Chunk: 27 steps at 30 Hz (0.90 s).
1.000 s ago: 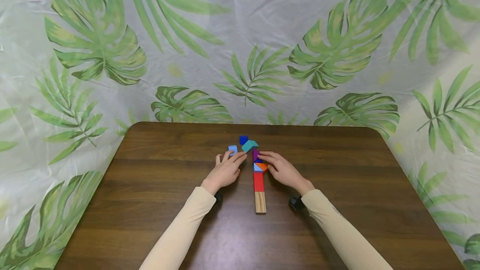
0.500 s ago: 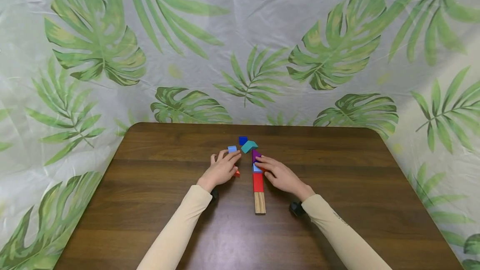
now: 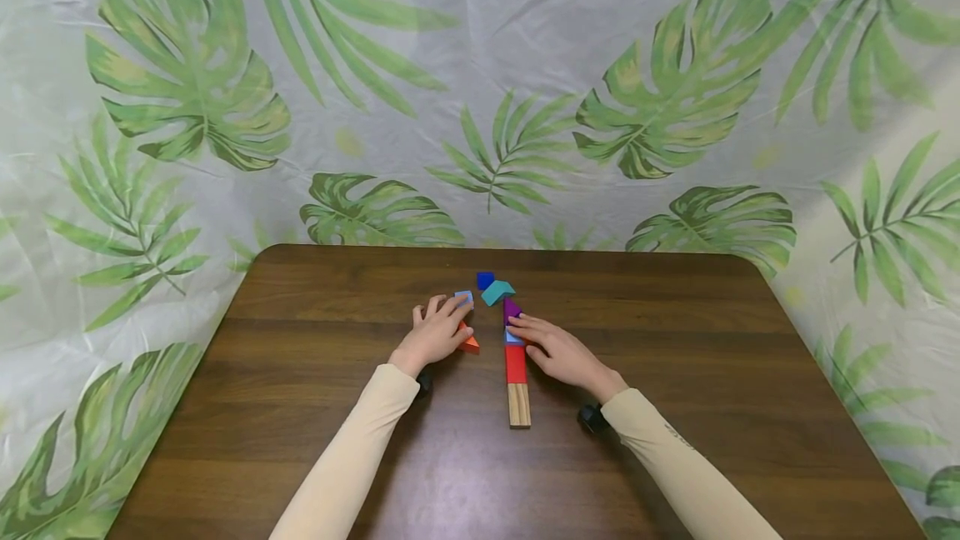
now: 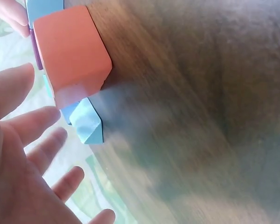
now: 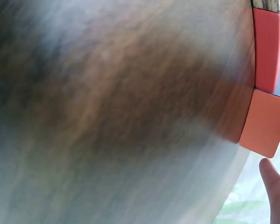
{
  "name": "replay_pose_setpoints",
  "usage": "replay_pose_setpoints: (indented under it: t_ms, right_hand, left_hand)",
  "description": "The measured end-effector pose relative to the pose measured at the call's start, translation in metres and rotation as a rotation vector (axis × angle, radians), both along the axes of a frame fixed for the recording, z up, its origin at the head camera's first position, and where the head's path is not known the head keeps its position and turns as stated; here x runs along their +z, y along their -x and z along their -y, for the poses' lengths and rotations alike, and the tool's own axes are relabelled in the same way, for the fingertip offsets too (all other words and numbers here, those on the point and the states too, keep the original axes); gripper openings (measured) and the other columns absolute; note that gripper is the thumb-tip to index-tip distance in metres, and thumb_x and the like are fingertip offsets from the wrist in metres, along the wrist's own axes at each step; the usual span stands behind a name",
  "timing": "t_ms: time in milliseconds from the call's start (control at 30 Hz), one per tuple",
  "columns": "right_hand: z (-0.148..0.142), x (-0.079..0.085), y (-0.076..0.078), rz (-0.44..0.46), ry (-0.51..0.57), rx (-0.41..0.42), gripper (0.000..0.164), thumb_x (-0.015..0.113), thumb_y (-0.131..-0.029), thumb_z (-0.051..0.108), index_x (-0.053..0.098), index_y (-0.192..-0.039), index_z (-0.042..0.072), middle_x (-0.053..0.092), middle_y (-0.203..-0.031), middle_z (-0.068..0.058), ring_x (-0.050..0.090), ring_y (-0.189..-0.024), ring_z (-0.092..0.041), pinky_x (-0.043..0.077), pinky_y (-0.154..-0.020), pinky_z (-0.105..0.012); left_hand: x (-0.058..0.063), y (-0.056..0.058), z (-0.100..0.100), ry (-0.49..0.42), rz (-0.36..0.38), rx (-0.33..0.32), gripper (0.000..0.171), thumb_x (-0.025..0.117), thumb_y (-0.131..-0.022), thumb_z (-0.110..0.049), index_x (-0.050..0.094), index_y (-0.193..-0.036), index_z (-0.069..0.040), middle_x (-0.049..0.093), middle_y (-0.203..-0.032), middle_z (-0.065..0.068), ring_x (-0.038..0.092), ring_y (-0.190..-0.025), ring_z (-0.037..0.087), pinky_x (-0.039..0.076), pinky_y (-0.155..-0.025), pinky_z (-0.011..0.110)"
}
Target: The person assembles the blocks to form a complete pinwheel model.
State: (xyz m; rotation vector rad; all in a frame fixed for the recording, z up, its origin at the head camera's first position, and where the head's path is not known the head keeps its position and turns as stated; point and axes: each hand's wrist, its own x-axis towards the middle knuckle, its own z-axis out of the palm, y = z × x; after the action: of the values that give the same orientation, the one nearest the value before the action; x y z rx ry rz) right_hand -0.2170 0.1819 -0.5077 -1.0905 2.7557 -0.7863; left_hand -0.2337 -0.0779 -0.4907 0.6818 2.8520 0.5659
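Observation:
In the head view my left hand (image 3: 433, 333) is over the left side of a loose orange block (image 3: 470, 346), its fingertips at a light blue block (image 3: 462, 296). The left wrist view shows its fingers spread beside the orange block, none curled round it. My right hand (image 3: 564, 350) lies with extended fingers across the upper part of a block row, between a purple triangular block (image 3: 511, 307) and a light blue block (image 3: 513, 337). Another orange block (image 5: 265, 122) of the row shows near a right fingertip (image 5: 269, 170). The right fingers partly cover the row.
Nearer in the row are a red block (image 3: 516, 364) and a bare-wood block (image 3: 519, 405). Beyond it lie a teal angled block (image 3: 497, 292) and a dark blue block (image 3: 486, 280). The brown table (image 3: 300, 407) meets a leaf-patterned cloth (image 3: 525, 48) behind.
My left hand has moved left, and the loose orange block it covered now shows. The right hand has slid slightly nearer, over the row's orange block.

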Motion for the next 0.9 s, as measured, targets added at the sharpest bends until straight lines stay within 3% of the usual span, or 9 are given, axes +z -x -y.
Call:
replay_pose_setpoints:
  t_ms: [200,433,600,900]
  right_hand:
    - [-0.001,-0.003,0.001,-0.004,-0.002,-0.006,0.042,0.052,-0.098,0.011,0.05,-0.139,0.006,0.041,-0.147,-0.005,0.032,-0.137,-0.025,0.028,-0.107,-0.046]
    - [-0.003,-0.002,0.002,-0.003,-0.005,-0.007,0.042,0.052,-0.097,0.01,0.051,-0.14,0.007,0.041,-0.147,-0.004,0.032,-0.137,-0.024,0.028,-0.107,-0.046]
    - [-0.002,-0.002,0.002,-0.005,-0.018,-0.003,0.042,0.052,-0.097,0.01,0.05,-0.14,0.006,0.041,-0.147,-0.005,0.033,-0.137,-0.025,0.028,-0.107,-0.046]
    - [-0.002,-0.001,0.002,0.004,-0.021,-0.003,0.043,0.052,-0.097,0.009,0.05,-0.14,0.008,0.041,-0.147,-0.003,0.032,-0.138,-0.023,0.028,-0.108,-0.045]
  left_hand:
    - [-0.003,0.003,0.0,0.028,0.012,0.021,0.051,0.048,-0.101,-0.03,0.038,-0.148,-0.01,0.027,-0.154,0.009,0.021,-0.136,0.036,0.017,-0.098,0.06]
    - [-0.005,0.006,-0.001,-0.009,-0.004,0.032,0.05,0.047,-0.102,-0.03,0.039,-0.147,-0.01,0.028,-0.153,0.009,0.023,-0.134,0.036,0.018,-0.097,0.06]
    - [-0.004,0.009,-0.001,-0.01,0.026,0.049,0.051,0.043,-0.103,-0.031,0.035,-0.149,-0.011,0.026,-0.155,0.007,0.022,-0.135,0.036,0.017,-0.098,0.06]
    - [-0.006,0.01,-0.004,-0.02,0.022,0.051,0.048,0.044,-0.103,-0.028,0.039,-0.147,-0.009,0.033,-0.15,0.007,0.026,-0.133,0.033,0.019,-0.098,0.058]
